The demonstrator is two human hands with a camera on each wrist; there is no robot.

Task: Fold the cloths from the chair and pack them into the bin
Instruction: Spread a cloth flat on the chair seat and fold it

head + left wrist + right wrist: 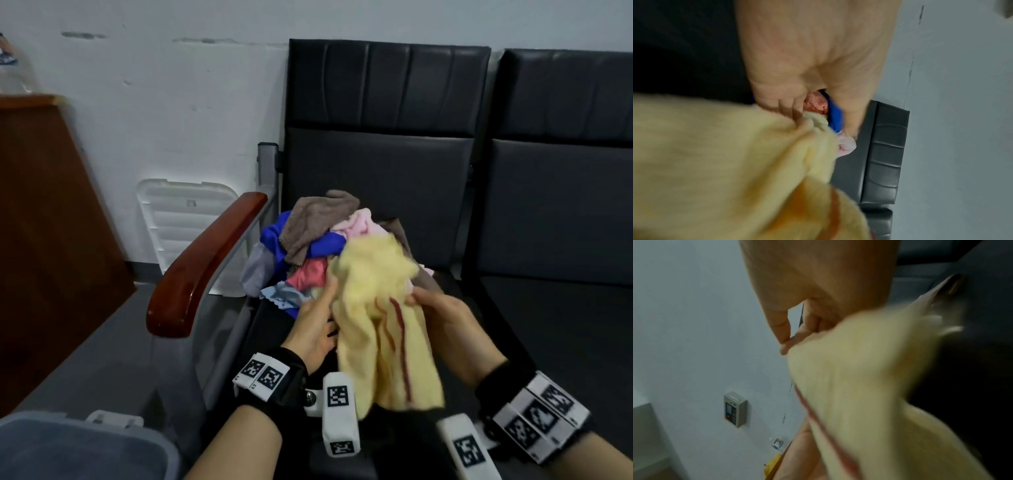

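Observation:
A pale yellow cloth (380, 318) with red stripes hangs between my two hands over the front of the black chair seat (534, 318). My left hand (317, 320) grips its left edge; in the left wrist view the curled fingers (797, 113) pinch the yellow cloth (725, 154). My right hand (435, 317) pinches the cloth's right edge, thumb and forefinger (784, 331) closed on the yellow cloth (869, 369). Behind it a pile of cloths (308, 246) lies on the seat: brown, blue, pink, red, grey and light blue pieces.
A grey plastic bin (78, 448) stands at the lower left on the floor. Its white lid (185, 219) leans against the wall. The chair's wooden armrest (202, 267) lies between bin and seat. A second black chair (561, 171) adjoins at right. A wooden panel (44, 240) stands at left.

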